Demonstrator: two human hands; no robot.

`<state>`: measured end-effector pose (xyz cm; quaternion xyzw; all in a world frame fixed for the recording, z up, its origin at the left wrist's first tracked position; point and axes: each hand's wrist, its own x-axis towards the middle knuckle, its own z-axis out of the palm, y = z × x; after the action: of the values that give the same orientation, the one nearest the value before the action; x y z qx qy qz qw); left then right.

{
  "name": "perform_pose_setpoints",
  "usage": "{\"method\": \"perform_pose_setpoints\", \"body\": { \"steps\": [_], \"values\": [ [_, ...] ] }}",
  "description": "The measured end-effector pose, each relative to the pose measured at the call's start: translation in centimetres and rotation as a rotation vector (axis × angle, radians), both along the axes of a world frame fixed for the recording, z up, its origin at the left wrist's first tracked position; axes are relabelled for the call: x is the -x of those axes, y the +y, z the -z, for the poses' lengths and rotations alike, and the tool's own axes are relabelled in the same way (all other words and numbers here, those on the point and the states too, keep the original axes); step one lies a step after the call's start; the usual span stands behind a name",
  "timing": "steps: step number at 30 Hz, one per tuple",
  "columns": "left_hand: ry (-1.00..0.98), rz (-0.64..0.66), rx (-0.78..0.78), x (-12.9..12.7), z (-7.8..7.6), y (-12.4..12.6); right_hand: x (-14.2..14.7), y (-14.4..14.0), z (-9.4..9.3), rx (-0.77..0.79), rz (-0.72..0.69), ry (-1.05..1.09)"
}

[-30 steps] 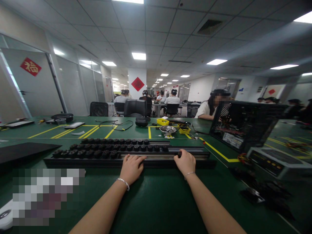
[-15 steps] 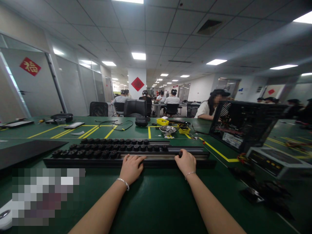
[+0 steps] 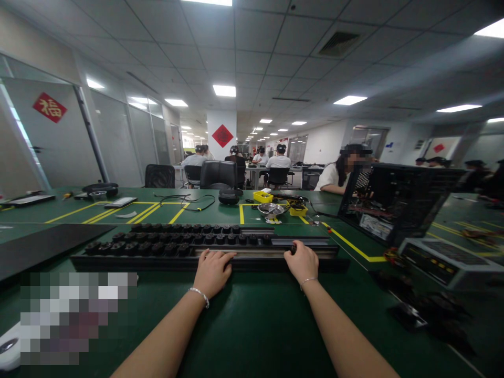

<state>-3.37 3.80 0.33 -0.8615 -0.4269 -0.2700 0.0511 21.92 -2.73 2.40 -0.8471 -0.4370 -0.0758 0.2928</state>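
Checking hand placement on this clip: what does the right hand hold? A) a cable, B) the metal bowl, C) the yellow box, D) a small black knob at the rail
D: the right hand pinches a small black knob at the rail; the yellow box and metal bowl sit far behind it.

The counter (image 3: 252, 325) is dark green, ruled with yellow lines (image 3: 356, 247). The long rail tray (image 3: 311, 242) is black with grey channels, its rows of round knobs (image 3: 173, 239) black too. Two small bins (image 3: 262, 197) are bright yellow (the bowl (image 3: 271, 210) between them is silvery). Red diamond signs (image 3: 222, 135) hang on the white pillar and grey door.
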Motion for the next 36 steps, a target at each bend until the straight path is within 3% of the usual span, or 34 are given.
{"method": "perform_pose_setpoints", "body": {
  "steps": [36],
  "values": [
    [-0.001, -0.01, 0.004, -0.02, -0.13, -0.14, -0.9, -0.19, 0.49, -0.012, 0.033, -0.043]
  ]
}}
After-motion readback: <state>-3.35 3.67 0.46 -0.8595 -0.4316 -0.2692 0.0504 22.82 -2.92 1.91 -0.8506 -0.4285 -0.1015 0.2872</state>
